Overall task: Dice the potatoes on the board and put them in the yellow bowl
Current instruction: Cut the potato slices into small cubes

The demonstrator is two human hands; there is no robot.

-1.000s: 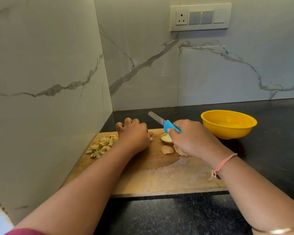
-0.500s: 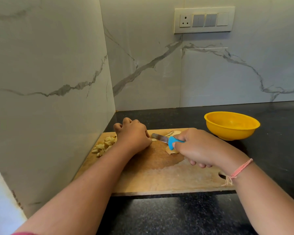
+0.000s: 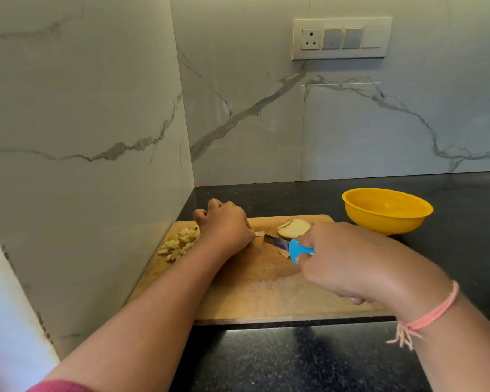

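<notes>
My left grip (image 3: 224,230) curls on a strip (image 3: 259,233) on the board (image 3: 266,292). My right grip (image 3: 348,258) clasps the knife (image 3: 283,244), blade tip beside the strip; dice (image 3: 181,241) lie left, bowl (image 3: 385,222) right.

My forearms reach forward from the lower edge of the view, the left one bare up to a maroon sleeve (image 3: 60,387). My left hand (image 3: 224,230) lies knuckles up, its fingers curled under and holding down a potato strip (image 3: 259,233), of which only the end shows by my thumb. My right hand (image 3: 348,264) sits nearer me, back upward, fingers wrapped round the blue handle of the knife (image 3: 297,248). The blade points left toward my other hand. My hands are close but apart. A pink thread band (image 3: 433,315) circles my right wrist.
</notes>
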